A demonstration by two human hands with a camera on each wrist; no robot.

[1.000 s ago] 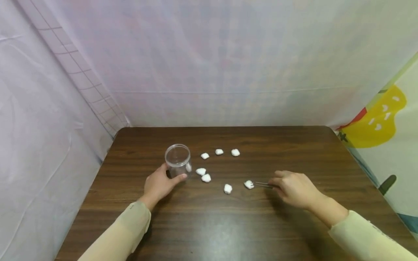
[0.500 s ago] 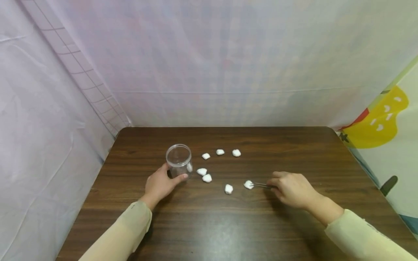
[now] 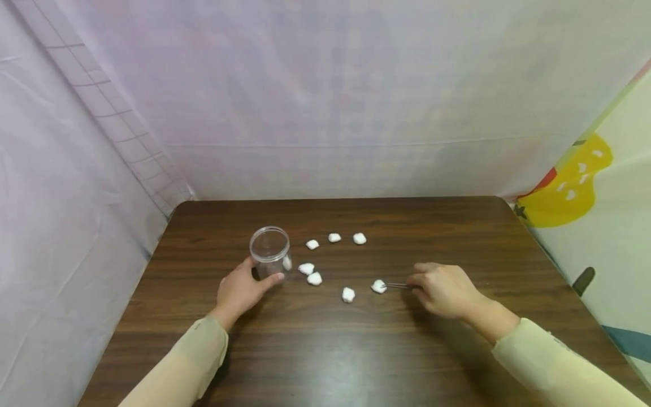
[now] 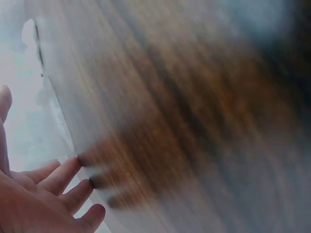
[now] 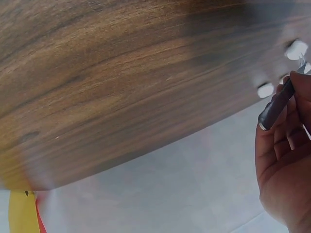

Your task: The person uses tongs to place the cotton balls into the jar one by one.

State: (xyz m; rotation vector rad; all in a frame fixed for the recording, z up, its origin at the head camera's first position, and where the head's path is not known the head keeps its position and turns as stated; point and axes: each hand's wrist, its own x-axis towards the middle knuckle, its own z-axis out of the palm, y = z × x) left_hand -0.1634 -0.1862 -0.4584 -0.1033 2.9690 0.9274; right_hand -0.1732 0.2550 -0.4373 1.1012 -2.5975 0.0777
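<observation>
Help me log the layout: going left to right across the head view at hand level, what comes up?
Left hand on the clear jar → cotton ball → cotton ball at the tweezers' tip → tweezers → right hand.

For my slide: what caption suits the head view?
Left hand grips clear plastic jar; right hand tweezes white cotton ball.

Tweezers (image 3: 398, 286) tips nearer cotton ball (image 3: 378, 286), seemingly touching
</observation>
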